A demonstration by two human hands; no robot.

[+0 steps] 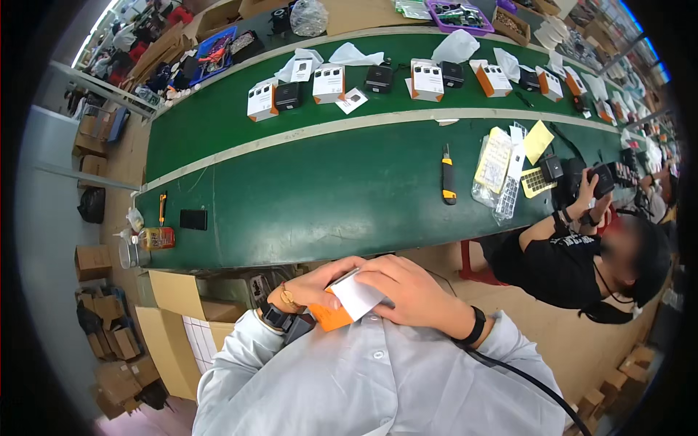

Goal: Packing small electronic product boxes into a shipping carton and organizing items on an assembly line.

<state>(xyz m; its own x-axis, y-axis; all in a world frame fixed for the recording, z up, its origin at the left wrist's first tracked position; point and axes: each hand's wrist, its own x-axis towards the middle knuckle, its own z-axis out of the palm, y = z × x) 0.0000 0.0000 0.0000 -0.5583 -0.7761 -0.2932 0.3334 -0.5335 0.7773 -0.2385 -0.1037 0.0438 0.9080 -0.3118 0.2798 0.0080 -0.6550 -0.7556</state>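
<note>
Close in front of your light grey shirt [363,370], just short of the table's near edge, a white-and-orange box [355,298] sits tilted between your two hands. Your left hand [317,285] grasps it from the left, thumb near the orange part, while your right hand [418,292] is curled over the other side, fingers against the white face; whether the box touches your shirt, you cannot tell from this view. Ahead of you stretches the green worktable [313,200], with a black-and-yellow utility knife [448,179] lying right of its middle and a dark flat rectangular device [193,219] toward the left end. Farther right are bagged sheets [494,161] and a yellow paper [539,141]. Beyond a pale rail, a green strip [193,131] carries a row of similar white-and-orange boxes [262,101], black cases [289,95] and crumpled white bags [356,54]. At your left, below the table edge, stands an open cardboard carton [167,349]. On your right, a co-worker [563,254] in black holds a dark object [603,180] in both hands.
</note>
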